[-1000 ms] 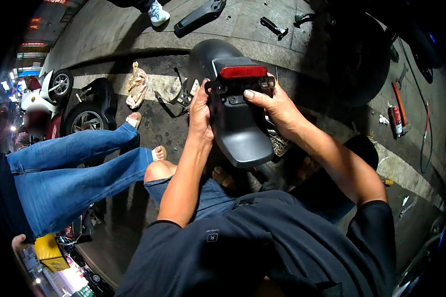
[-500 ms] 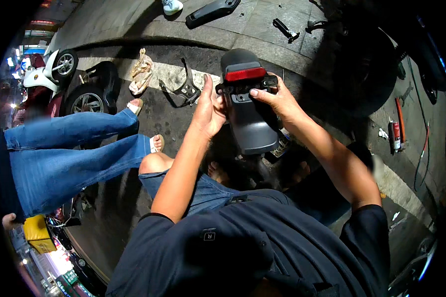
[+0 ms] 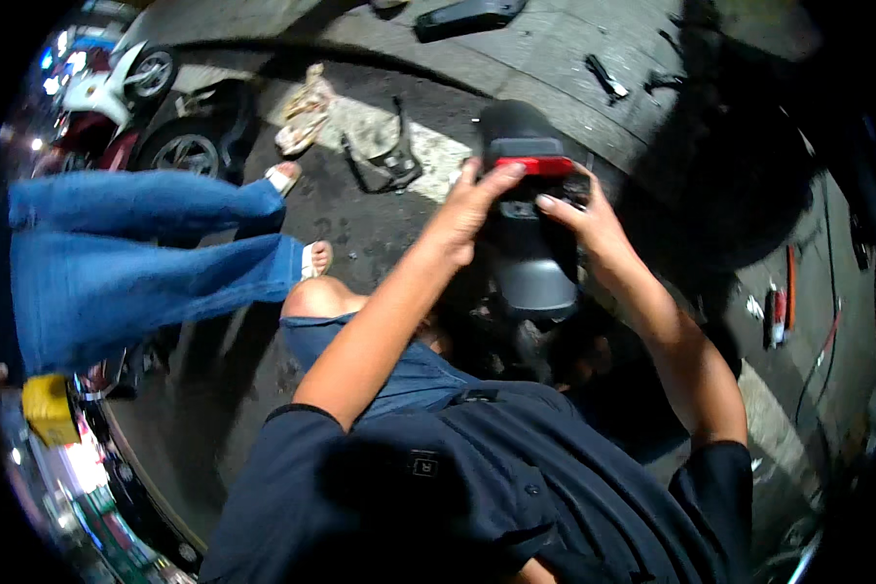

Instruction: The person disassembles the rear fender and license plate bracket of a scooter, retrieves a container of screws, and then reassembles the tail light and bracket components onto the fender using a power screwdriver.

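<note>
In front of me I hold a black rear mudguard [image 3: 535, 280] with a red reflector [image 3: 551, 166] across its upper part. At the mudguard's left side, my left hand [image 3: 457, 219] is closed, with a digit pressed over the left end of the reflector. The right edge just below the reflector is gripped by my right hand [image 3: 594, 219], its thumb lying across the dark mounting area. The fingers behind the part are hidden. My bare feet beneath it are mostly in shadow.
A person in wide blue jeans [image 3: 156, 282] stands close on my left. Beyond lie a crumpled rag [image 3: 305, 109], a black bracket [image 3: 387, 161] and a wheel [image 3: 183, 151]. A long black panel [image 3: 469, 18] rests on the kerbside paving. A red-and-white can [image 3: 776, 316] stands at right.
My left hand, earlier beside the mudguard with its thumb raised, now presses on the reflector's left end. The view has shifted, and the mudguard appears slightly farther right.
</note>
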`<state>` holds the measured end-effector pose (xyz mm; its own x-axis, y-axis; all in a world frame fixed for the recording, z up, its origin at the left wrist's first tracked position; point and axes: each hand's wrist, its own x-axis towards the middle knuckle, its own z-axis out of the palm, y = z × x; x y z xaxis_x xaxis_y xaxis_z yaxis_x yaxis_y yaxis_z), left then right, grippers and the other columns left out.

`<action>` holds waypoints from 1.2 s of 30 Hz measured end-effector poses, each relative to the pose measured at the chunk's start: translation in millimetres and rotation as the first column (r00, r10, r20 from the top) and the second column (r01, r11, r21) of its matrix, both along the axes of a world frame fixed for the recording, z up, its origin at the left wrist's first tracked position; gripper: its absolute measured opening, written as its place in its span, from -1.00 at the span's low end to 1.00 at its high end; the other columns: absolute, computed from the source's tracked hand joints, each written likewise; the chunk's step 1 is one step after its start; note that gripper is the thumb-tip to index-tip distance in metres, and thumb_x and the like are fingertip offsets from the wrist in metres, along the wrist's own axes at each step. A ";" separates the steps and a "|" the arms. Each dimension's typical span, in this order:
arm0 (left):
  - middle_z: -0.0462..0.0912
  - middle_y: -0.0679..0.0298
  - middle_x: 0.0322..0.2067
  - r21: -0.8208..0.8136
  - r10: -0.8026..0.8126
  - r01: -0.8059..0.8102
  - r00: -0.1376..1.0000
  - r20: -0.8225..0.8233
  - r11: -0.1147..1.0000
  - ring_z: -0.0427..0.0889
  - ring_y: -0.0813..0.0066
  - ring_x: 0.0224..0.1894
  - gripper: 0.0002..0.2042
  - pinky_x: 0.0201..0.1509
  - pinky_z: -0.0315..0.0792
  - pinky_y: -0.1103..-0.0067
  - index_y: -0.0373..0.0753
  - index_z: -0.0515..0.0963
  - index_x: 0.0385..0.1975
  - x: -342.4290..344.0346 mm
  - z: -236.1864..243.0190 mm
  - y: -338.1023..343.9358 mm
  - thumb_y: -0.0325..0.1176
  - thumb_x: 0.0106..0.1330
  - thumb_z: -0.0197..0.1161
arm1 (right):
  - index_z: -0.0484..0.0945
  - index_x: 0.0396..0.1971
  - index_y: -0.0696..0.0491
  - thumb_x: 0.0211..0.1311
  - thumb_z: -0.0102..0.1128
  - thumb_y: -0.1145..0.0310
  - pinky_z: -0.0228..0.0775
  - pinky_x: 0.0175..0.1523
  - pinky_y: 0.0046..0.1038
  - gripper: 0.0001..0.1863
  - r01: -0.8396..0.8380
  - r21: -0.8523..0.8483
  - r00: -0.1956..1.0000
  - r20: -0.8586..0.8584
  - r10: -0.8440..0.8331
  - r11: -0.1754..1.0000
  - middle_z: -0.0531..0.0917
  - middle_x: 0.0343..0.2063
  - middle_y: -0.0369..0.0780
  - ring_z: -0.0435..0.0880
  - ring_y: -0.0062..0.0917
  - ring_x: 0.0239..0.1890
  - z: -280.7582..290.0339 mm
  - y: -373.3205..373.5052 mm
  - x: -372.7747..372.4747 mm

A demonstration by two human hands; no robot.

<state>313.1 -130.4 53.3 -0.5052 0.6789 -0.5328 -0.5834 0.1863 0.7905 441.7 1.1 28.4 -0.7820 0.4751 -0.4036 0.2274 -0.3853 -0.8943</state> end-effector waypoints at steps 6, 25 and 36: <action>0.18 -0.14 0.21 0.039 0.106 -0.098 0.943 -0.315 0.994 0.23 0.14 0.25 0.00 0.29 0.16 0.39 -0.39 0.05 0.28 0.4 -22.0 -11.5 0.04 -0.08 0.45 | 0.14 0.23 0.09 -0.06 0.41 0.28 0.20 0.20 -0.41 -0.15 0.031 -0.079 0.999 -0.033 -0.034 0.996 0.44 0.02 -0.17 0.40 -0.46 0.09 1.9 -16.3 1.0; 0.42 0.04 0.03 0.180 0.172 -0.171 0.985 0.010 0.969 0.46 0.33 0.01 -0.03 0.09 0.38 0.45 -0.37 -0.10 0.29 2.0 -39.8 -23.8 -0.31 -0.06 0.46 | 0.28 0.08 0.10 -0.04 0.33 0.26 0.22 0.13 -0.41 -0.35 0.091 -0.160 0.995 0.044 -0.085 0.983 0.48 -0.10 -0.19 0.44 -0.45 -0.02 -17.8 -10.7 -12.6; 0.57 0.30 -0.26 0.265 0.230 -0.130 0.890 -0.393 0.956 0.56 0.48 -0.22 -0.59 -0.13 0.46 0.56 -0.16 0.46 -0.08 -99.1 76.0 -21.5 -0.32 0.02 0.32 | 0.27 0.08 0.08 0.17 0.22 0.28 0.27 -0.15 -0.64 -0.49 -0.103 0.056 0.887 -0.446 0.117 0.993 0.48 -0.27 -0.32 0.42 -0.68 -0.26 60.4 -7.4 -129.5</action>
<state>214.0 -151.9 129.3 -0.7704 0.6310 -0.0908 -0.1984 -0.1019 0.9748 312.2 -6.4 88.8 -0.9242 0.3815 0.0151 -0.1607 -0.3530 -0.9217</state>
